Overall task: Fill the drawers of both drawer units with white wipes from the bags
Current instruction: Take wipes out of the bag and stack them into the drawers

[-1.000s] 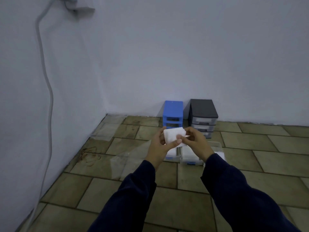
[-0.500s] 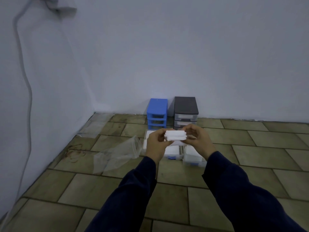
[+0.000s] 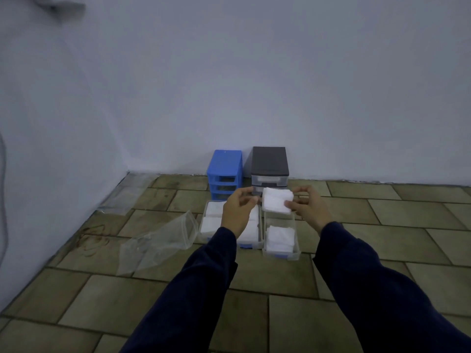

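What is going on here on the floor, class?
A person kneels before a blue drawer unit and a grey drawer unit. The right hand pinches a stack of white wipes above the pulled-out drawers, which already hold wipes. The left hand holds nothing. An emptied clear bag lies alongside.

We see the room through a single wide-angle camera worn on the person's head, looking forward and down. Both dark sleeves reach in from the bottom edge, with the left hand [image 3: 238, 208] and right hand [image 3: 307, 208] near the middle of the frame. The tiled floor [image 3: 254, 309] fills the lower half and looks closest to us. Farther off, the blue drawer unit [image 3: 224, 171] and black drawer unit [image 3: 269, 166] stand against the far wall [image 3: 280, 72]. A side wall [image 3: 51, 149] closes the left.
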